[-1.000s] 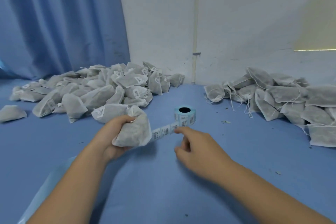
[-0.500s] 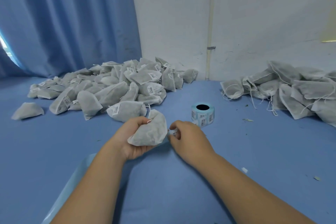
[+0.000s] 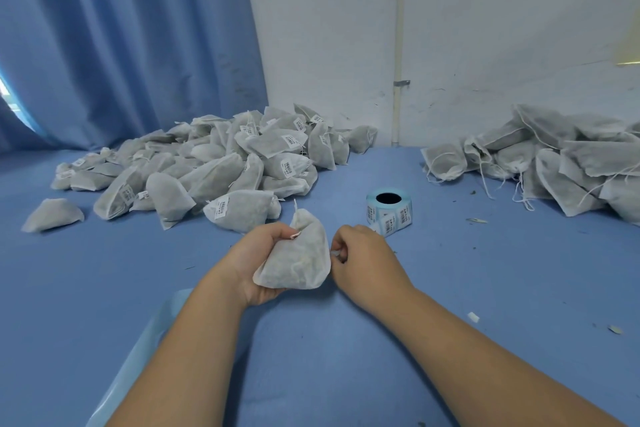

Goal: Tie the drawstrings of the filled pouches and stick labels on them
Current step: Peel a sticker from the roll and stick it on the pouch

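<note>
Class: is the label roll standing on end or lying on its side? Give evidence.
Standing on end: the label roll shows its core hole facing upward.

Labelled pile (image 3: 221,163): far left on worktop (image 3: 104,288)
Unlabelled pile (image 3: 561,163): far right
Label roll (image 3: 389,211): between piles
Held pouch (image 3: 298,256): before the roll

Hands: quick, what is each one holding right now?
Left hand: closed, gripping a pouch.
Right hand: closed, pinching a small white piece, probably a label, beside the pouch.
</note>
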Available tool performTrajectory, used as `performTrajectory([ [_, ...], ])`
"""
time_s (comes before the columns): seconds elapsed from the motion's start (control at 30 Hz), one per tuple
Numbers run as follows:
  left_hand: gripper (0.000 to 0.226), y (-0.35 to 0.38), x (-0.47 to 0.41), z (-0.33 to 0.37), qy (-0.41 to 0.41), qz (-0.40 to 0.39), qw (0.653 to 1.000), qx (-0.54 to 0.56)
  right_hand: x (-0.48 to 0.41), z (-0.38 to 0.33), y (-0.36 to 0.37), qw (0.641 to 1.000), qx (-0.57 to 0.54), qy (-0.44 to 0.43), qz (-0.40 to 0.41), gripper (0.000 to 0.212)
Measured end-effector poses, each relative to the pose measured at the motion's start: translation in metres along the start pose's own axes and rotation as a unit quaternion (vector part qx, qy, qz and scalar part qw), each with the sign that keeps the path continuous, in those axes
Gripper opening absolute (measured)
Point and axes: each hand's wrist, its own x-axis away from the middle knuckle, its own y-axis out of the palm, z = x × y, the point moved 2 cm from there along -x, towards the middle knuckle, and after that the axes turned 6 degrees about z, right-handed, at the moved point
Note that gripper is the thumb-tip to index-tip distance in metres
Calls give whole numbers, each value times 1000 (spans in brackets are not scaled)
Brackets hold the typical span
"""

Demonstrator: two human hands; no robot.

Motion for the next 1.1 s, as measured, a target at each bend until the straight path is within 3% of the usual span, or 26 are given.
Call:
performTrajectory([
  [0.37,16,-1,5,0,0,13,1000,-17,0,-1,-1,1000,-8,3,-9,15],
  [0.7,19,0,0,-2,15,-21,999,-42,-2,-3,-1,1000,7,-5,-30,13],
  [1.1,19,-2,-1,-1,22,2,999,-33,0,-3,1,1000,-6,3,-19,8],
])
